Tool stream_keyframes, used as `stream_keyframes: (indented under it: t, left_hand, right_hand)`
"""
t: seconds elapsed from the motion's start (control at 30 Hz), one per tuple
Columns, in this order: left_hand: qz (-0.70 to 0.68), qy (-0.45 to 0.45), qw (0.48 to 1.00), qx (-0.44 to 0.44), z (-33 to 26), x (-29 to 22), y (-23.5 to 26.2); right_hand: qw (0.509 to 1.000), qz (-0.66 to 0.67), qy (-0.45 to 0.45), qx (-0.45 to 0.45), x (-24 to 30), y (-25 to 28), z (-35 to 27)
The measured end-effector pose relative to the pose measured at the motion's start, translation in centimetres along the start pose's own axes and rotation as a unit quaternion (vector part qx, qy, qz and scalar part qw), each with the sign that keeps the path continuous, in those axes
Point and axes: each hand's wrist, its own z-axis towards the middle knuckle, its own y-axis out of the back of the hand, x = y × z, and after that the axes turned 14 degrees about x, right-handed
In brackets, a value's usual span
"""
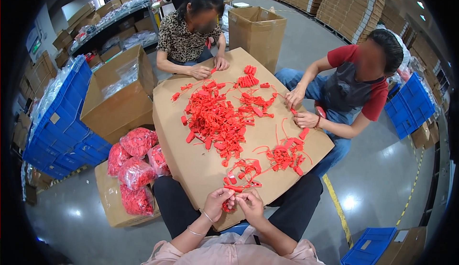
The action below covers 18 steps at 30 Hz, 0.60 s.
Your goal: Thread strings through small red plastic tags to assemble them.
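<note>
My left hand point(217, 201) and my right hand point(249, 203) meet at the near edge of a cardboard sheet point(201, 164) laid as a tabletop. Both pinch a small bunch of red plastic ties point(232, 199) between the fingertips. Just beyond my hands lies a small cluster of loose red ties point(244, 171). A big heap of the same red ties point(217, 116) covers the middle of the sheet.
Two other people sit at the far and right sides, handling red ties. Clear bags of red ties point(136, 169) rest on a carton at my left. Blue crates point(62, 131), open cartons point(117, 93) and stacked flat boxes point(344, 2) surround us.
</note>
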Motion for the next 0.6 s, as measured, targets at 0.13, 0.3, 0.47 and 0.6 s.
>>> stream_keyframes:
  t: [0.13, 0.3, 0.47, 0.6]
  left_hand:
    - [0.160, 0.017, 0.987, -0.005, -0.4, -0.3, -0.3]
    - [0.259, -0.020, 0.964, 0.052, -0.6, -0.1, -0.2]
    - [0.285, -0.030, 0.957, 0.047, -0.9, -0.4, -0.4]
    - [0.342, -0.043, 0.938, 0.028, -0.9, -0.5, -0.8]
  right_hand:
    - [0.908, -0.384, 0.157, 0.055, 4.4, 1.0, 1.0]
    - [0.874, -0.415, 0.225, 0.109, 5.5, 1.4, 1.5]
    - [0.877, -0.417, 0.224, 0.080, 5.3, 1.2, 1.2]
    - [0.880, -0.414, 0.222, 0.069, 5.0, 1.3, 0.9]
